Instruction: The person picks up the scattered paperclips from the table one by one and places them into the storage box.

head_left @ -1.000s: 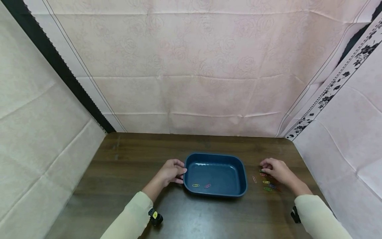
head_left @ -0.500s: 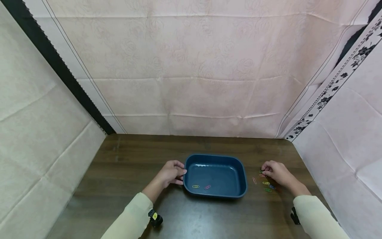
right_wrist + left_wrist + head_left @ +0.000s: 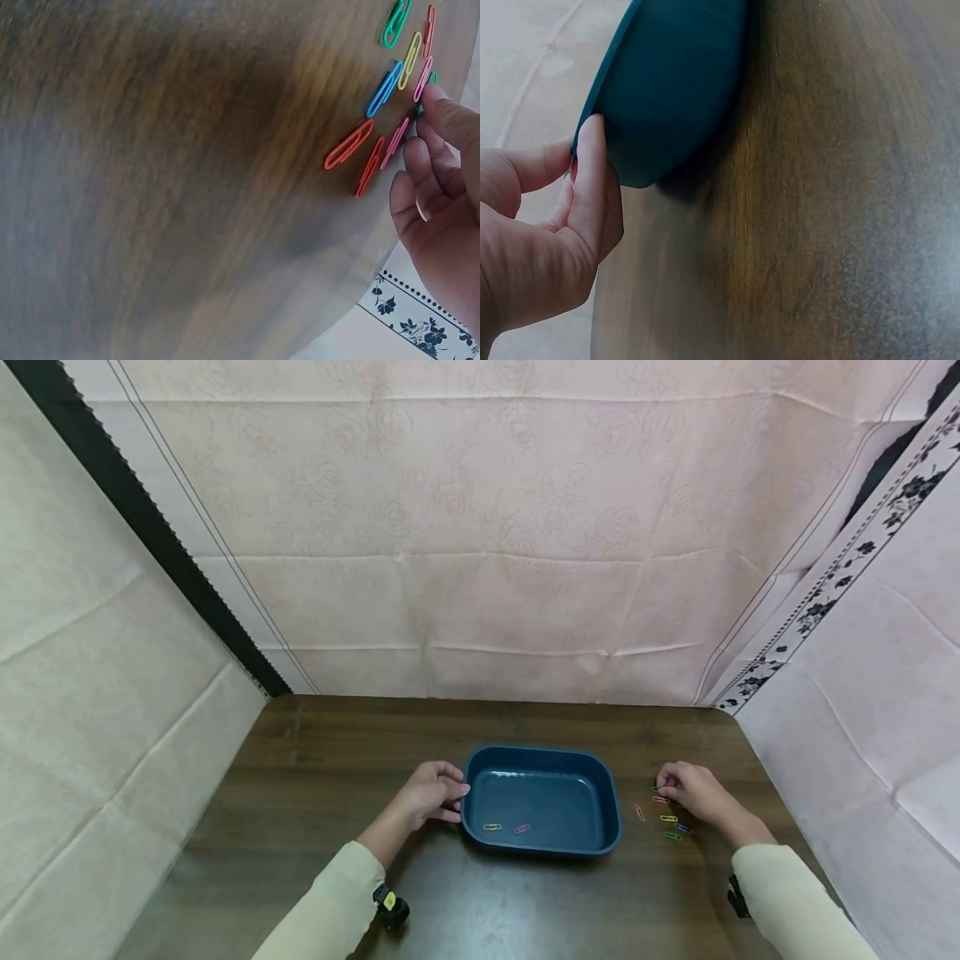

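Observation:
A blue rectangular tray stands on the wooden table; its side wall fills the top of the left wrist view. My left hand pinches its left rim between thumb and fingers. Inside the tray lie a yellow paper clip and a pink paper clip. To the right, my right hand is down at the loose paper clips. Its thumb and forefinger pinch a green paper clip, partly hidden behind the thumb in the right wrist view.
Around my right hand lie several paper clips: a blue one, a yellow one, another green one, a red one and pink ones. Pale cloth hangs behind the table and along both sides.
My right hand has shifted slightly, its fingertips closing in around the green paper clip. My left hand and the tray stay where they were.

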Action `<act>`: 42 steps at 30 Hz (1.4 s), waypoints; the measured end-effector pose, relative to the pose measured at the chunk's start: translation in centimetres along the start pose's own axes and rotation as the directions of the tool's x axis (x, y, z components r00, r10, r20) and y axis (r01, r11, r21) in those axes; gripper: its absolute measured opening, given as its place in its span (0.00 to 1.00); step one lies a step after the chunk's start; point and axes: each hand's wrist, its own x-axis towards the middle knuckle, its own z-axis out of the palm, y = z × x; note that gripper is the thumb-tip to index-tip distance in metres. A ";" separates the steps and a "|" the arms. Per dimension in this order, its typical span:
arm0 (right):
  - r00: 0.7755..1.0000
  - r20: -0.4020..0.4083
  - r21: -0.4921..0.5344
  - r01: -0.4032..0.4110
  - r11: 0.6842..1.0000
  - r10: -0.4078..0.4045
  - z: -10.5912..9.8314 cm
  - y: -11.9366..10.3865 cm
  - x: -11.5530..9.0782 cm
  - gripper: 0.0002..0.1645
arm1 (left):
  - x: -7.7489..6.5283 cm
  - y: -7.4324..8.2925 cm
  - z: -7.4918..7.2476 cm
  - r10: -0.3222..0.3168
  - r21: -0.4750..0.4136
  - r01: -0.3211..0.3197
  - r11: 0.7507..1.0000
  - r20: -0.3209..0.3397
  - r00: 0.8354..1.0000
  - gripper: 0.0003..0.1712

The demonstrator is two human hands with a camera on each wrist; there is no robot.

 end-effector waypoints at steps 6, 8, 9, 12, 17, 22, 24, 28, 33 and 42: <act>1.000 0.014 0.000 -0.011 1.000 0.011 -0.1 -0.1 0.1 0.10 | 0.0 0.0 0.0 0.005 -0.004 -0.005 1.000 0.001 1.000 0.18; 1.000 0.017 -0.002 -0.010 1.000 0.010 -0.1 -0.2 0.1 0.10 | 0.0 0.0 0.0 0.010 -0.001 -0.010 1.000 0.001 1.000 0.18; 1.000 0.018 -0.004 -0.009 1.000 0.009 0.0 -0.2 0.1 0.09 | 0.0 -0.1 0.0 0.012 0.000 -0.012 1.000 0.001 1.000 0.18; 1.000 0.019 -0.009 -0.006 1.000 0.006 0.0 -0.2 0.1 0.09 | 0.0 -0.1 0.0 0.012 0.001 -0.012 1.000 -0.002 1.000 0.17; 1.000 0.015 -0.020 0.000 1.000 0.000 0.1 -0.2 0.1 0.10 | 0.1 -0.1 -0.1 0.008 0.003 -0.008 1.000 0.001 1.000 0.17; 1.000 0.013 -0.020 0.014 1.000 -0.014 0.2 -0.1 0.1 0.10 | 0.0 -0.1 0.0 0.001 0.009 -0.001 1.000 -0.003 1.000 0.17; 1.000 0.009 -0.012 0.007 1.000 -0.006 0.2 -0.2 0.1 0.10 | 0.1 -0.1 0.0 -0.006 0.006 0.006 1.000 -0.006 1.000 0.17; 1.000 -0.003 0.006 0.001 1.000 -0.001 -0.1 -0.5 0.1 0.10 | 0.0 0.0 0.0 -0.003 0.006 0.003 1.000 -0.005 1.000 0.17; 1.000 -0.027 0.013 0.004 1.000 -0.004 -0.6 -1.1 0.0 0.09 | -0.1 0.1 0.0 -0.001 0.004 0.001 1.000 -0.009 1.000 0.16; 0.997 -0.065 0.016 0.040 0.999 -0.039 -1.4 -3.0 0.3 0.09 | -0.1 0.0 0.0 0.004 0.008 -0.004 1.000 -0.003 1.000 0.16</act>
